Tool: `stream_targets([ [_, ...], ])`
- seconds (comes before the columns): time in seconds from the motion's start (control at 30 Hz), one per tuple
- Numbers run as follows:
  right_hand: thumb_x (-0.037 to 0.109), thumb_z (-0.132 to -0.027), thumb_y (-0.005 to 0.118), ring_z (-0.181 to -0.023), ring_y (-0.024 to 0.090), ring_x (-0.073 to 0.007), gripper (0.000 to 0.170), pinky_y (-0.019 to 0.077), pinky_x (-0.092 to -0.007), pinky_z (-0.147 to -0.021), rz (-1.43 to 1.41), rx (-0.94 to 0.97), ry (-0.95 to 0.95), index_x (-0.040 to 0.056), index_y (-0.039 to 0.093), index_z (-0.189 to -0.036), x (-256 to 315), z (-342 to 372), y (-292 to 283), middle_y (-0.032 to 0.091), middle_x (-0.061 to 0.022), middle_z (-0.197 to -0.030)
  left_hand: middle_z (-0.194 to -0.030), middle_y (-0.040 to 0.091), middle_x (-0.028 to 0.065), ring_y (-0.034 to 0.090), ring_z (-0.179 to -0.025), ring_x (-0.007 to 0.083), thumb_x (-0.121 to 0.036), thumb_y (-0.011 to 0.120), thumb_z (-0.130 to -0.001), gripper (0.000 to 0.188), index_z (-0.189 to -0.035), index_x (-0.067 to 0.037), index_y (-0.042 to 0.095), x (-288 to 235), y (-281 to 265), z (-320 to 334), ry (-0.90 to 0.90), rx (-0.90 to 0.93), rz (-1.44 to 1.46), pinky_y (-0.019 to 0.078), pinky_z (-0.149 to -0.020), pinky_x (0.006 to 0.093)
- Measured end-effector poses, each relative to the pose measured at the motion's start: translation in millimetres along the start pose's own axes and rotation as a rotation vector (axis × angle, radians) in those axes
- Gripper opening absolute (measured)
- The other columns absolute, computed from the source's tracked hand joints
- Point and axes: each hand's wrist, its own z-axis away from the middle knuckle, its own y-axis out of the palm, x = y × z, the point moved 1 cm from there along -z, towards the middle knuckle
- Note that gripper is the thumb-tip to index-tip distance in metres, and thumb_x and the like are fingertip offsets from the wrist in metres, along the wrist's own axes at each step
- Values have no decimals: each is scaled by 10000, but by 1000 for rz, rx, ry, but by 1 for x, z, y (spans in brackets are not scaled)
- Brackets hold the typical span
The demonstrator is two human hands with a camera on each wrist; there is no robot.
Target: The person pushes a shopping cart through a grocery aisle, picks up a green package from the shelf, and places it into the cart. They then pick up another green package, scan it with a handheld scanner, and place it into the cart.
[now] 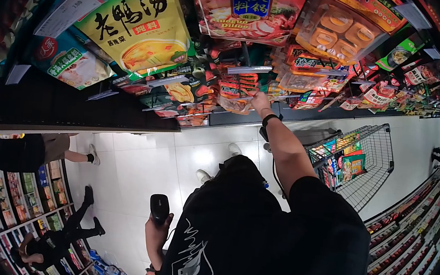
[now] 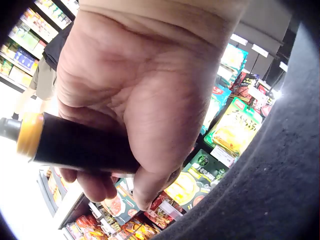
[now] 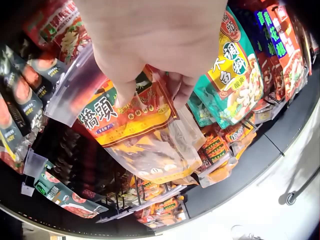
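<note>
Two hands are seen well apart, each clamped on its own item. By the R hand (image 1: 261,103), the top edge of a red/yellow pkt (image 3: 137,122) is pinched b/w thumb & fingers; the pkt's lower part is clear, w/ dark contents seen thru it. It's held at the rack of hanging pkts (image 1: 158,35), w/ a teal pkt (image 3: 227,70) just to its right & a clear tag holder (image 3: 70,95) to its left in the R wrist view. Whether it's on a hook can't be told. A dark band (image 1: 271,120) is worn on the R wrist.

By the L hand (image 1: 155,239), a black handheld device (image 1: 159,208) is gripped, fingers curled round it, held approx. upright in the head view; a yellow-orange ring (image 2: 31,136) & a grey tip are seen at one end in the L wrist view.

Bright pkts (image 1: 353,166) are carried in a wire-mesh cart (image 1: 382,167), stood on the pale tiled floor (image 1: 147,153) near the rack. Stocked shelves (image 1: 17,198) & two other ppl, 1 in shorts (image 1: 57,147), are seen at the L side.
</note>
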Motion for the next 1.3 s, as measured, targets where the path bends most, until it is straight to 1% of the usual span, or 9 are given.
stream_targets([
  [0.17,174,-917,752,-1081,745,-430,207,597,-505,-941,154,-40,-111,124,839,-1098,-15,-12,8,769,-261,-1085,-992,804,222,790,-907,359,-288,886,-924,451,-1193,27,707,-15,0,-6,13,41,-55,585,-821,432],
  [0.4,216,-951,782,-946,759,-421,161,597,-467,-850,103,38,-137,64,832,-972,7,48,-22,767,-256,-967,-1012,805,230,791,-953,402,-300,887,-922,462,-1199,23,707,-2,1,-11,33,37,-57,587,-840,453],
  [0.5,334,-917,881,-933,775,-398,323,587,-429,-895,-8,24,-231,47,835,-1058,-12,55,-4,799,-224,-974,-1024,808,229,793,-967,403,-298,885,-925,463,-1209,21,706,2,1,-9,23,46,-59,587,-849,452],
  [0.6,378,-894,894,-1011,773,-393,382,595,-421,-930,41,139,-153,81,840,-1128,-25,72,8,804,-215,-1057,-1031,810,227,795,-971,395,-293,883,-928,463,-1217,22,705,9,3,-8,32,44,-39,588,-855,449],
  [0.7,384,-879,899,-1048,776,-367,394,599,-426,-955,265,215,-100,88,840,-1133,-34,101,26,798,-210,-1111,-1033,811,226,797,-973,385,-289,882,-929,461,-1218,25,706,14,3,-4,37,49,-20,588,-858,444],
  [0.8,415,-863,900,-1043,775,-365,415,602,-436,-962,256,300,-156,99,845,-1127,-86,125,63,800,-196,-1110,-1037,810,226,797,-977,381,-289,882,-929,464,-1219,29,706,20,2,0,41,53,-7,588,-861,441],
  [0.9,400,-872,835,-972,773,-374,362,602,-459,-928,288,327,-103,127,854,-1108,-110,170,69,811,-181,-1011,-1040,810,226,796,-979,382,-292,881,-929,473,-1226,31,703,26,-3,6,43,49,14,587,-862,440],
  [1.1,404,-872,832,-990,770,-371,356,599,-461,-938,288,292,58,152,860,-1121,-123,249,46,810,-177,-1028,-1044,811,224,794,-972,375,-282,874,-933,467,-1243,22,702,63,-14,-10,96,121,-21,589,-866,436],
  [1.3,429,-931,814,-1033,761,-390,368,592,-470,-939,242,56,89,140,856,-1154,-121,319,26,803,-196,-1067,-1012,811,214,794,-935,360,-266,876,-936,449,-1229,26,700,73,-28,-59,352,278,-115,589,-852,434],
])
